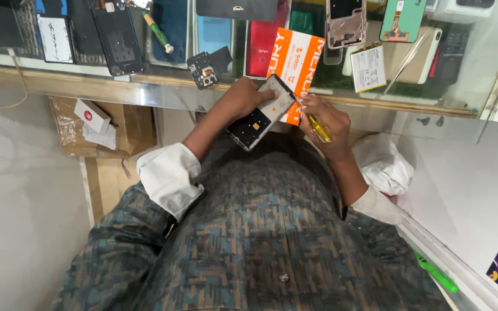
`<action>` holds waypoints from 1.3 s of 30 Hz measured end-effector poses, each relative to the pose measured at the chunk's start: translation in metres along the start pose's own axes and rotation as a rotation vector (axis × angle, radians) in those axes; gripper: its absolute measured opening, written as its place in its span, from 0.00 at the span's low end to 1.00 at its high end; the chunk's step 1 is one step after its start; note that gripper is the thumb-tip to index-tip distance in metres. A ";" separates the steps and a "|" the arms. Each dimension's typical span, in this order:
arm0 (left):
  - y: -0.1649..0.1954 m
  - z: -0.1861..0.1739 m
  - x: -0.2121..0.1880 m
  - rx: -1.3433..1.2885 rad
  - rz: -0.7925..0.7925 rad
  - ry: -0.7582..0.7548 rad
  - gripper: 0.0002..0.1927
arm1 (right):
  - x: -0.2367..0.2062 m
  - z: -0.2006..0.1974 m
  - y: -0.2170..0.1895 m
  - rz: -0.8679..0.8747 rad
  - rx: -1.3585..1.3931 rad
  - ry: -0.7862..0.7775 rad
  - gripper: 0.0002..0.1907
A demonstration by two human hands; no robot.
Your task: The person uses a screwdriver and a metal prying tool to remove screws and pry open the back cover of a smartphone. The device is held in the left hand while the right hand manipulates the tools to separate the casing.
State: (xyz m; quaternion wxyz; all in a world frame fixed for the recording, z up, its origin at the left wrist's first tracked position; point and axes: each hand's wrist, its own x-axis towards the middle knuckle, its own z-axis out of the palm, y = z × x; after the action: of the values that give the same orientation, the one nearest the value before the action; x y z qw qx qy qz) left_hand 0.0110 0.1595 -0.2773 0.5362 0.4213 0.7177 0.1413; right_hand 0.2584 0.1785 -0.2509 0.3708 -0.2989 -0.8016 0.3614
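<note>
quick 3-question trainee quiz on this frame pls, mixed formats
1. True or false: the left hand holds the opened phone at the edge of the glass counter.
2. What does the right hand grip? A) yellow-handled screwdriver B) tweezers C) brush
3. Fill in: under the phone lies an ___ and white box.

Key: 1 true; 2 A; 3 orange

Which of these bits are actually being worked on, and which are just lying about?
In use:
left hand
opened phone
right hand
yellow-handled screwdriver

Lying about:
orange box
loose battery
small black camera part
green-handled screwdriver
white cloth
</note>
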 end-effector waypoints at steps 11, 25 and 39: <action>0.003 -0.003 0.000 0.027 0.020 -0.006 0.35 | 0.002 0.001 0.002 -0.047 0.007 -0.015 0.06; 0.001 -0.001 0.008 0.033 0.036 0.027 0.32 | -0.010 0.007 0.017 -0.078 -0.024 0.036 0.09; 0.002 0.003 0.004 0.037 -0.006 0.004 0.34 | -0.012 0.005 0.013 -0.109 0.032 0.050 0.07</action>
State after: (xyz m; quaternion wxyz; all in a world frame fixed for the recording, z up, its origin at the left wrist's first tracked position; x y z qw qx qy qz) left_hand 0.0141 0.1631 -0.2791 0.5272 0.4286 0.7226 0.1273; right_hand 0.2634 0.1752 -0.2682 0.4147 -0.2578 -0.8014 0.3455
